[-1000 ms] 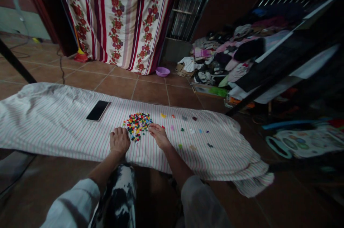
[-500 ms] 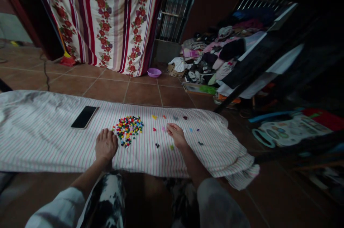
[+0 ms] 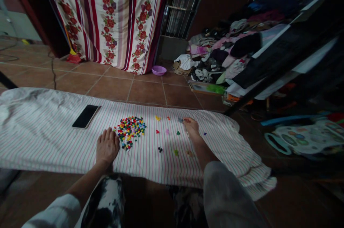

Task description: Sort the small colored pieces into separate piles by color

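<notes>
A pile of small multicoloured beads or bricks [image 3: 131, 129], too small to tell which, lies on the striped cloth [image 3: 67, 149]. My left hand [image 3: 108, 145] rests palm down at the pile's left edge, its fingers stretched out flat. Over on the right, my right hand [image 3: 192, 127] has its fingertips pinched together at a little group of grey pieces [image 3: 180, 119]. Whatever is between those fingertips cannot be made out. Small same-coloured groups lie around it, among them yellow pieces [image 3: 158, 118], pink pieces [image 3: 167, 132], dark green pieces [image 3: 178, 133] and black pieces [image 3: 160, 150].
A dark-screened phone [image 3: 86, 116] lies left of the pile. Beyond the cloth, a purple basin [image 3: 159, 70] stands on the tiled floor near a floral curtain [image 3: 120, 20]. Heaped clothes [image 3: 215, 54] fill the back right, behind a dark slanting bar [image 3: 249, 95].
My right hand has moved right and away from me, from beside the pink pieces to the grey ones. My left hand stays by the pile. The view has shifted slightly.
</notes>
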`<state>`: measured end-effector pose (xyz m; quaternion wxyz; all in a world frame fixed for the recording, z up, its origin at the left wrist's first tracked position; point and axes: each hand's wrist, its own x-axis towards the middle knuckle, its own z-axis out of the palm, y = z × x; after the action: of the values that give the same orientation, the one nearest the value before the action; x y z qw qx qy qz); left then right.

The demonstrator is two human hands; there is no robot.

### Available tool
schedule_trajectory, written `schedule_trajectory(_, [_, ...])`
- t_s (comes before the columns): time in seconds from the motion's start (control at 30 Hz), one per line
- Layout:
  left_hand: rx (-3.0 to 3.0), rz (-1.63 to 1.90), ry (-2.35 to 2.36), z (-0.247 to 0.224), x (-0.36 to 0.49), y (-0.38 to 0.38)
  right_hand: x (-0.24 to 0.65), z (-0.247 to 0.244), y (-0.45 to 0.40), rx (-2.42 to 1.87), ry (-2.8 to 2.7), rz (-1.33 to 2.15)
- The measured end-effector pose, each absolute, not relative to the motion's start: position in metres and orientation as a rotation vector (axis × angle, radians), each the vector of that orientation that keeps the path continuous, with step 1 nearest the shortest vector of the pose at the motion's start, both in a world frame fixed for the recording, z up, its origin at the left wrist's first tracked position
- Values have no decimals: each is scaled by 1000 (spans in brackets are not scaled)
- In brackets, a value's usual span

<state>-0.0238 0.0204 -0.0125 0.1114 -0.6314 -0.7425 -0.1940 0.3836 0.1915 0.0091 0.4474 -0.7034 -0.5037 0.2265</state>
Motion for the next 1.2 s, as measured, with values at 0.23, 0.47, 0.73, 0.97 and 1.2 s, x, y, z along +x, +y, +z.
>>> schedule_trajectory(0.23, [-1993, -557, -2088, -17, -26, 22, 384, 5, 218, -1953, -1381, 410])
schedule_trajectory(0.47, [-2023, -551, -2068, -20, -28, 23, 386, -4, 232, -2058, -1482, 381])
schedule_trajectory(0.73, [-2017, -553, -2073, -18, -27, 24, 390, -9, 228, -2035, -1530, 454])
schedule_trajectory(0.97, [-2018, -560, -2059, -18, -27, 23, 387, -2, 222, -2046, -1615, 483])
schedule_trajectory(1.2, [-2027, -555, -2077, -16, -27, 22, 383, 2, 219, -1994, -1661, 463])
